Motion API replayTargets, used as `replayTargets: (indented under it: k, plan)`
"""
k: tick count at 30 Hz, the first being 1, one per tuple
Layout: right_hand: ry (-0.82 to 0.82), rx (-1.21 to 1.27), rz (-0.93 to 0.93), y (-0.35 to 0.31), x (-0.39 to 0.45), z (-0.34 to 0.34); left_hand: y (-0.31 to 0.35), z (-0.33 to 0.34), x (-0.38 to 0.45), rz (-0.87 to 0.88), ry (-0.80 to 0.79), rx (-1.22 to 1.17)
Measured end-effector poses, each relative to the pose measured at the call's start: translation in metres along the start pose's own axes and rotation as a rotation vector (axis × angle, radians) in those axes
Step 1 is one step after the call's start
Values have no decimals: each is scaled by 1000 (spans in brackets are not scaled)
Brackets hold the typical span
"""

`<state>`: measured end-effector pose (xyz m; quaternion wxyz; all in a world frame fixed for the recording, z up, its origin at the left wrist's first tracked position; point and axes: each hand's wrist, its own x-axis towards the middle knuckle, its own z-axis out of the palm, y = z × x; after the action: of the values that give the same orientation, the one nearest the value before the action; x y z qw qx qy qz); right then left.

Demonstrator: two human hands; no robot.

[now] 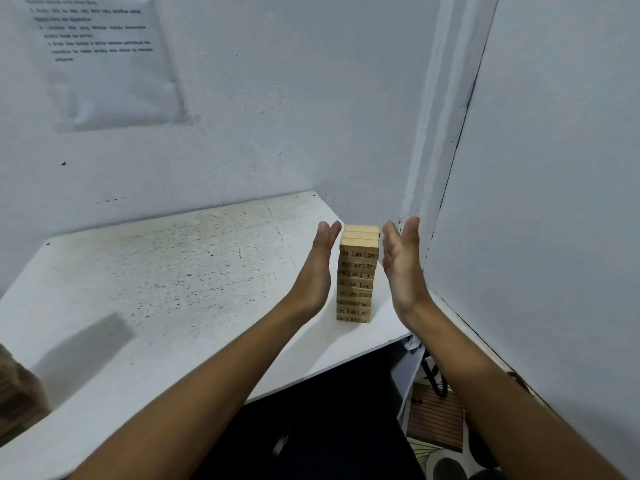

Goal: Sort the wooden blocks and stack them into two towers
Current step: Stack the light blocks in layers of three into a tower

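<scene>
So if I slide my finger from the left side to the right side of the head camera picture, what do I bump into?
Blurry wooden blocks at the edge → paper sheet on the wall → left hand → block tower → right hand → white side panel.

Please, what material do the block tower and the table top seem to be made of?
Tower: pale unpainted wood, judging by its light tan colour and matte faces with printed black numbers. Table top: looks like a white painted or laminated board; dark specks and scuffs suggest wear. The core material cannot be told.
</scene>
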<state>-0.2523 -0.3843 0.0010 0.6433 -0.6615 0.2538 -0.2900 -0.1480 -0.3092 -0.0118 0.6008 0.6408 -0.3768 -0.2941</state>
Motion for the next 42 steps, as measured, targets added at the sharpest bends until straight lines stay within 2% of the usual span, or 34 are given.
replayTargets:
  k: [7, 21, 31, 42]
  plan:
    - [31, 65, -53, -12, -11, 12, 5, 13, -5, -41, 18, -137]
    - [55, 141, 36, -14, -13, 16, 14, 19, -6, -68, 31, -199]
    - [66, 70, -34, 2, 1, 19, 13, 20, -4, -67, 24, -212]
    - [61, 156, -52, 9, 6, 15, 2, 16, 3, -86, 48, -260]
